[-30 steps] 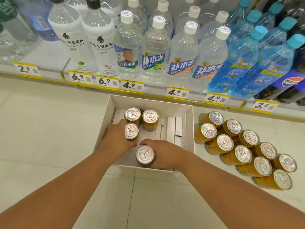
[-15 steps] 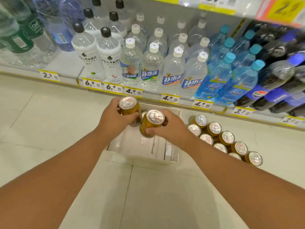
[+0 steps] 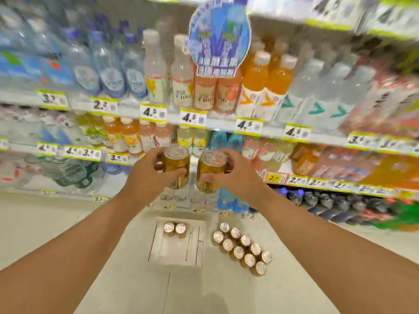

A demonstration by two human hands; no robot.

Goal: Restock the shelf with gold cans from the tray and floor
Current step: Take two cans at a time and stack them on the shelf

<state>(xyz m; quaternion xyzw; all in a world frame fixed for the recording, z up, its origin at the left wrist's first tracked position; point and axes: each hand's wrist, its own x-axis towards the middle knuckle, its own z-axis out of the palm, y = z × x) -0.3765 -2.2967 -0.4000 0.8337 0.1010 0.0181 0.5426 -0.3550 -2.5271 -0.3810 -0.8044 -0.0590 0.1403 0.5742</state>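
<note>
Holding: left hand (image 3: 145, 177) grip closed around left gold can (image 3: 176, 166).
Right hand (image 3: 235, 177): grip closed around right gold can (image 3: 209, 172).
Tray (image 3: 172, 252): two cans inside.

The pale tiled floor (image 3: 68, 223) carries a white tray (image 3: 158, 252) with two gold cans (image 3: 175, 228) at its far edge, a double row of loose cans (image 3: 242, 245) just right of it, and shelves (image 3: 222, 125) of bottles (image 3: 113, 80).
</note>
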